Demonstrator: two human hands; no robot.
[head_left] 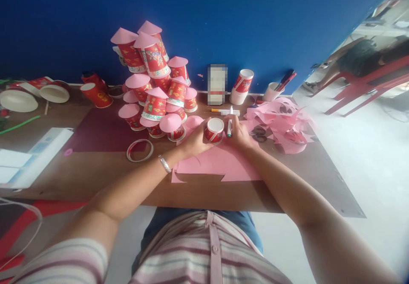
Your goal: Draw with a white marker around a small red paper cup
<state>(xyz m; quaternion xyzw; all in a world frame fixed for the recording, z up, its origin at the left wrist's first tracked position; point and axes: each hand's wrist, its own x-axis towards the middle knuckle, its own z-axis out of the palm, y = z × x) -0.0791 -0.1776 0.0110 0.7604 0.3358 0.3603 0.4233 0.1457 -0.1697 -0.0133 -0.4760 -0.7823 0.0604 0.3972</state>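
Note:
My left hand (195, 141) grips a small red paper cup (214, 130) that stands upside down on a pink paper sheet (217, 162). My right hand (239, 134) holds a white marker (229, 124) upright, its tip down beside the cup's right edge. A silver bracelet (165, 163) sits on my left wrist. Just behind my left hand rises a pile of red cups with pink cone lids (153, 88).
Pink paper scraps (283, 124) and scissors (259, 134) lie right of my hands. A tape ring (139, 150) lies to the left. Another marker (225, 111), a red cup (242, 85) and a pen holder (273, 90) stand against the blue wall. Paper bowls (19, 100) are far left.

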